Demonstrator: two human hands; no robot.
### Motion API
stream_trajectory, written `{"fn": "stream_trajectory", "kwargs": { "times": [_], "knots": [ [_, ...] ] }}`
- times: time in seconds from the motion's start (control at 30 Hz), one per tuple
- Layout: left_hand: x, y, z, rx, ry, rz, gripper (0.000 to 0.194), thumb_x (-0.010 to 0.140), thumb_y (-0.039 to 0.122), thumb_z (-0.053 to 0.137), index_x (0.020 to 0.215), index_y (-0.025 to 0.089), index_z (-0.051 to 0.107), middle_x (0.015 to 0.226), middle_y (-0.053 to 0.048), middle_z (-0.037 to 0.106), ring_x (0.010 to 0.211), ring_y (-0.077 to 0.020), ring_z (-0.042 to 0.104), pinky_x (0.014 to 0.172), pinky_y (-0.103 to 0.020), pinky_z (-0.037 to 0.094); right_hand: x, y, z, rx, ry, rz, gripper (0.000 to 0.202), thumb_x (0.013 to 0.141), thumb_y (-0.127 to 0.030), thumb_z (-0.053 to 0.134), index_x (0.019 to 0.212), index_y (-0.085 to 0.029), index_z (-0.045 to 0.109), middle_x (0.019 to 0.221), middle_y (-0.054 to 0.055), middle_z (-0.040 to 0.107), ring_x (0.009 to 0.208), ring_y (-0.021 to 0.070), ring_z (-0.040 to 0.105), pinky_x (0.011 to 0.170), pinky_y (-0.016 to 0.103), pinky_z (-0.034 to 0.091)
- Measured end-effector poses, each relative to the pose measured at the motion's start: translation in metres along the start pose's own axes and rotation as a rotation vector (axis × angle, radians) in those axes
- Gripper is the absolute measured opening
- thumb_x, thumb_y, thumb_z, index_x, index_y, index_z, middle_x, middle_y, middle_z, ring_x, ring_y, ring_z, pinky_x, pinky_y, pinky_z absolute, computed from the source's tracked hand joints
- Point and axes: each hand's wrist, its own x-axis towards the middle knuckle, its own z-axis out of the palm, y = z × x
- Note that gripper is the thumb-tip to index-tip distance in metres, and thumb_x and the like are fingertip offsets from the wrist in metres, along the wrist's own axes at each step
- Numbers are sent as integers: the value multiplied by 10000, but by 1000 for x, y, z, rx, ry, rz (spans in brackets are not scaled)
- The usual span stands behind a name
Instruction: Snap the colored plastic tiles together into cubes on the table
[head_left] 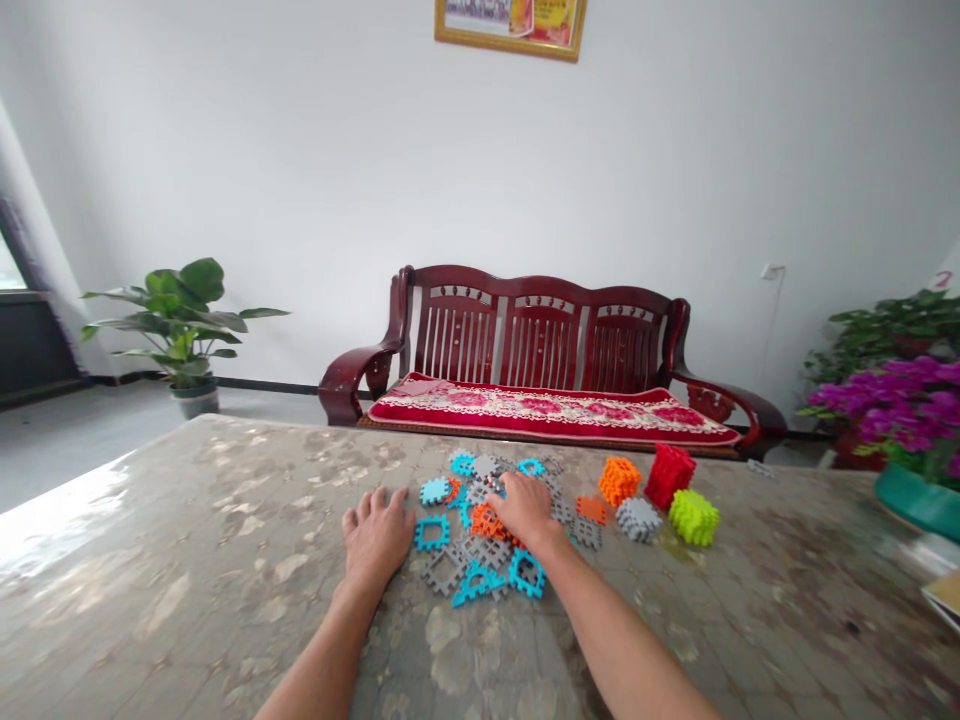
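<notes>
Right forearm (611, 620), hand (529, 507) among pieces (477, 582); teal pot (916, 500) holds flowers (904, 400).

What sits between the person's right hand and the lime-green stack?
The head view shows gray pieces, a flat orange piece and the gray stack.

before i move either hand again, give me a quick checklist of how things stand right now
1. Left hand free: ok, resting spread on the table, beside the loose pieces.
2. Right hand at the loose pieces: ok, reaching over them.
3. Piece gripped in the right hand: cannot tell, the hand hides it.
4. Loose pieces separated by colour: not ok, blue, grey and orange lie mixed.
5. Blocks each one colour: ok, orange block, red block, grey block, green block.
</notes>
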Motion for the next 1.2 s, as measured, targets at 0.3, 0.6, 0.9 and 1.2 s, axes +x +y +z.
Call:
{"fn": "stream_trajectory", "kwargs": {
  "times": [0.3, 0.6, 0.9, 1.2],
  "knots": [
    [1, 0, 1, 6, -10, -9, 498, 936, 362, 376, 1386, 267, 565, 1486, -130, 503, 1401, -317, 381, 1121, -505, 247, -3, 12, -9, 40, 48, 60, 280, 986, -338, 447, 1070, -267, 705, 1075, 64, 749, 991, 192, 684, 792, 268, 450],
    [4, -4, 10, 0, 18, 12, 499, 938, 358, 361, 1379, 260, 574, 1475, -146, 507, 1382, -325, 399, 1107, -514, 261, -35, 104, 3, 465, 304, 219, 363, 879, -304, 481, 1167, -225, 685, 1055, 65, 754, 978, 219, 689, 861, 315, 499],
    [5, -4, 11, 1, 24, 5, 493, 944, 364, 354, 1374, 272, 576, 1466, -133, 514, 1378, -308, 407, 1117, -497, 259, -59, 123, 18, 390, 357, 126, 404, 791, -226, 522, 1149, -143, 689, 1155, 127, 706, 1127, 239, 631, 1014, 356, 459],
    [6, -6, 12, 22, 21, 10, 510, 952, 378, 322, 1386, 272, 568, 1470, -131, 513, 1384, -300, 400, 1112, -486, 256, -79, 125, 26, 233, 370, 98, 506, 752, -200, 606, 1256, -171, 624, 1300, 123, 645, 1270, 278, 539, 1108, 426, 380]
  ]
}}
